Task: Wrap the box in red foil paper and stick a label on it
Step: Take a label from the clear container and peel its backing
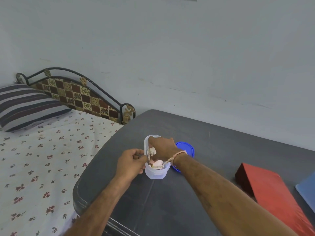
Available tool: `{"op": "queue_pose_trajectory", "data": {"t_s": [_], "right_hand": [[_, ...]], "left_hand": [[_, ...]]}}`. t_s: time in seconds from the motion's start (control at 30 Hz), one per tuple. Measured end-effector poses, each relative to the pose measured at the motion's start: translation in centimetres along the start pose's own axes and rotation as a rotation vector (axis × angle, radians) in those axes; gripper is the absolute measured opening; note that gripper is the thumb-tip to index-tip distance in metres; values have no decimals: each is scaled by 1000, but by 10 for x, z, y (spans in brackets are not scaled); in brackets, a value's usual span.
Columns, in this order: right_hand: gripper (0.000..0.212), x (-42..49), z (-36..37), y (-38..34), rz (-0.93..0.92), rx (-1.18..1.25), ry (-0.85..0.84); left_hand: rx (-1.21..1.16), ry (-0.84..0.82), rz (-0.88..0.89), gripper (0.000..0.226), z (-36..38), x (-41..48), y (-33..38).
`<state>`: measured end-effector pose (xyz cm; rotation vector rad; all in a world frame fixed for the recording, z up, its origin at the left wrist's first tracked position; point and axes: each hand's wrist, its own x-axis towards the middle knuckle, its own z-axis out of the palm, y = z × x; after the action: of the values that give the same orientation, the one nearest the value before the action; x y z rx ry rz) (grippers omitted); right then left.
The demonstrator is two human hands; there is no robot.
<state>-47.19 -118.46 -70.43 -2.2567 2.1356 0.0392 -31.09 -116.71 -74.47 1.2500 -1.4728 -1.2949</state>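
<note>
1. Hands meet at a translucent plastic tub (156,174) standing upright on the dark grey worktop (221,138).
2. Left hand (132,163) is curled against the tub's near side, fingers and thumb pinching its rim.
3. Right hand (162,149) reaches down into the open tub from above. Its fingertips are hidden inside, so I cannot tell whether they pinch anything.
4. Paper pieces (157,164), pale pink with gold edging, sit inside the tub just under the right hand.
5. A pale thread (177,155) is tied round the right wrist.
6. The tub's blue lid (186,148) lies flat on the worktop just beyond the right wrist, partly covered by it.
7. The red box (271,196) lies flat well off to the right of both hands, past the right forearm, untouched.
8. A blue sheet (306,191) lies just beyond the box, at the edge of view.
9. Left of the hands is a bed (42,159) with a flowered sheet, a striped pillow (29,106) and a chequered headboard (76,96).
</note>
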Motion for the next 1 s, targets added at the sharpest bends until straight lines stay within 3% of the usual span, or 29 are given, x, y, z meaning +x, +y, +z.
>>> {"op": "queue_pose_trajectory", "data": {"t_s": [0.23,0.83,1.0], "right_hand": [[22,-3,-9,3,77,64,108],[8,-36,-9,23,160,573,284],[9,-54,-9,30,218,853,355]], "left_hand": [[12,18,2,15,1,1,2],[153,16,-18,22,-2,-16,12],[302,183,148,32,0,-25,15]]}}
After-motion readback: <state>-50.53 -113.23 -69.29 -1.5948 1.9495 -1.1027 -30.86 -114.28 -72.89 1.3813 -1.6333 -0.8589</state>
